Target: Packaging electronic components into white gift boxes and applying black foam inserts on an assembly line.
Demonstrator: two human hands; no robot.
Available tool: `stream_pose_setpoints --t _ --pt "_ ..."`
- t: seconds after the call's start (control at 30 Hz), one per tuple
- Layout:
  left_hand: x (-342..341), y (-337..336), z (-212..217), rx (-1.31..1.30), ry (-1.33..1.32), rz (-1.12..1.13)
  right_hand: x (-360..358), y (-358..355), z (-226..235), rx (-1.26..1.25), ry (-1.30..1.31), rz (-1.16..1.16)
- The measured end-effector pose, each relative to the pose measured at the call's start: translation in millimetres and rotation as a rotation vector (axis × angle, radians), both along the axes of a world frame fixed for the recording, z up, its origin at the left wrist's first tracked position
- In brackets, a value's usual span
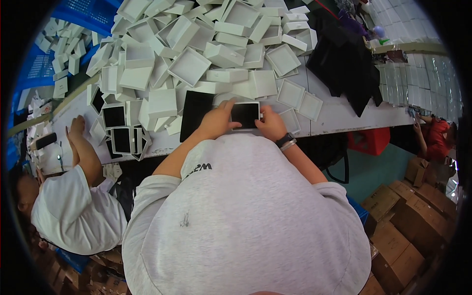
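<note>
A small white drawer-style box (pixel 245 103) with a black panel (pixel 244 115) inside it lies in front of me at the table's near edge. My left hand (pixel 218 120) grips its left end, with the thumb along the near side and the fingers at the far corner. At the right end, my right hand (pixel 271 124) pinches the box's edge, its fingers bent. A stack of flat black sheets (pixel 194 114) lies just left of the box, partly under my left wrist. Several shallow white trays (pixel 291 93) rest to the right.
White boxes (pixel 189 66) pile up across the table's far side. White boxes with black inserts (pixel 121 139) stand at the left. Black sheets (pixel 341 61) are heaped at the right. A co-worker (pixel 78 206) sits at my left. Blue crates (pixel 88 14) and cardboard cartons (pixel 393 231) surround the table.
</note>
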State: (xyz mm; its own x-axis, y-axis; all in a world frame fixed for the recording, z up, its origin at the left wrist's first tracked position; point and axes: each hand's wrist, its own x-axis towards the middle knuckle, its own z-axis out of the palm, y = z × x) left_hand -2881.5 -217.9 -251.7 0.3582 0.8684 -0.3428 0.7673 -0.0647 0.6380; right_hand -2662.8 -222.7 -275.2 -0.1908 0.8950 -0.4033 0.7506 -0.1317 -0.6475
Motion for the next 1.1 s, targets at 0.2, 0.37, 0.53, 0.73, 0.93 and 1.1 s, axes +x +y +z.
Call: stream_pose_setpoints --t 0.2,0.37,0.53,0.73,0.93,1.1 --pt "-2 -3 66 -0.075 -0.474 0.311 -4 7 122 0.115 0.345 -0.164" --pt "-11 -6 109 -0.165 -0.66 0.3 -27 16 158 0.023 0.581 -0.279" --pt "-13 -19 111 0.058 -0.728 0.602 -55 17 172 0.208 0.273 -0.072" --pt "-31 -42 125 0.243 -0.335 0.694 -83 5 158 0.186 0.346 0.1" --pt "-128 -92 97 0.393 -0.029 1.169 -88 16 104 -0.293 0.662 0.245" --pt "-251 -144 52 0.586 -0.247 1.646 -104 39 51 0.269 0.176 0.808"
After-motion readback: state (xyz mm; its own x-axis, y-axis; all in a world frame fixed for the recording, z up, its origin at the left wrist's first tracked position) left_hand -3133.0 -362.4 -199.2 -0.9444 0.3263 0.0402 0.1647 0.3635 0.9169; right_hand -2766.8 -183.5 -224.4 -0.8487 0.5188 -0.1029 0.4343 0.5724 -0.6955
